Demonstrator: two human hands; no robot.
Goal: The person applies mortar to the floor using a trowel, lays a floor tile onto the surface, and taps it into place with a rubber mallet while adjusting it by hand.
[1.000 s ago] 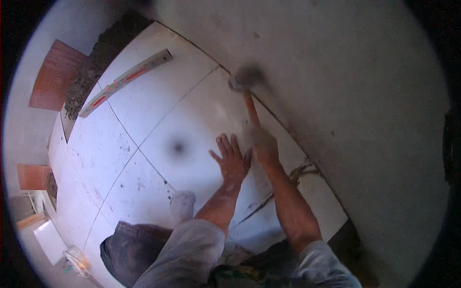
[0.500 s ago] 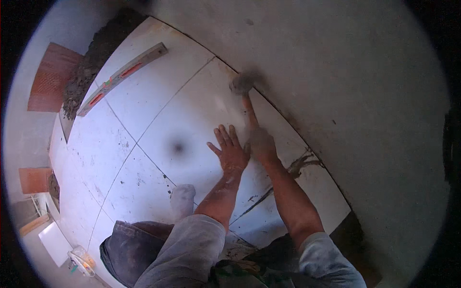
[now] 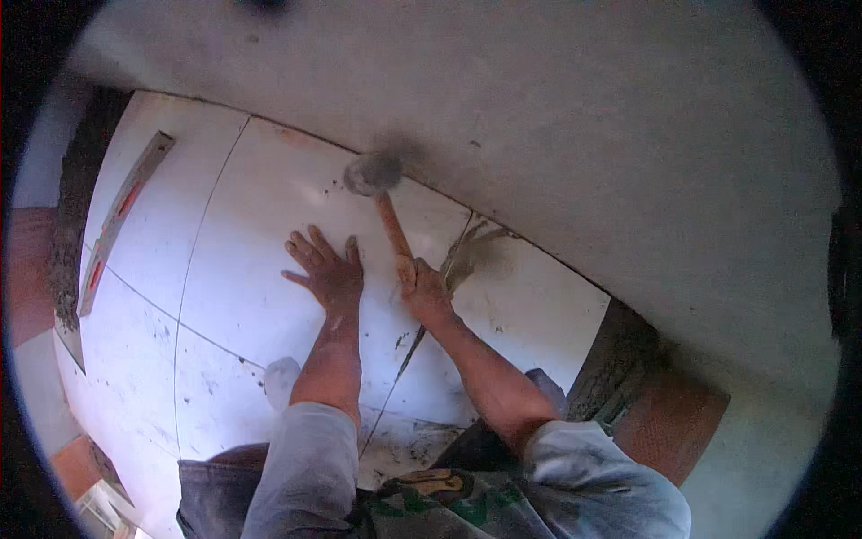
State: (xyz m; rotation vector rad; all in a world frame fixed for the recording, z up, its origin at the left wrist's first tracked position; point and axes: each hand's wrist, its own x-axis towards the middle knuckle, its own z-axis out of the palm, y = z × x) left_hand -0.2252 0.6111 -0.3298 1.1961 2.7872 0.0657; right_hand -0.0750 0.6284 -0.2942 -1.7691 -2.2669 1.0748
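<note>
My right hand (image 3: 426, 292) is closed round the wooden handle of a mallet (image 3: 366, 175). Its dark grey, rounded head is over the far edge of a large white floor tile (image 3: 260, 207), close to the wall. Whether the head touches the tile I cannot tell. To the left, my left hand (image 3: 332, 278) lies on the same tile, palm down with fingers spread, holding nothing. Wet grey mortar (image 3: 467, 256) is smeared along the joint to the right of the mallet handle.
A grey wall (image 3: 584, 162) borders the tiles at the far side. A spirit level (image 3: 121, 220) lies on the left tiles. Dark mortar (image 3: 615, 359) runs beyond the right tile edge, beside a reddish tile (image 3: 673, 422). Another reddish tile (image 3: 31, 269) is at far left.
My view has turned rightward, bringing the right-hand reddish tile into sight. The mallet stays in my right hand near the wall edge; my left hand remains flat on the tile.
</note>
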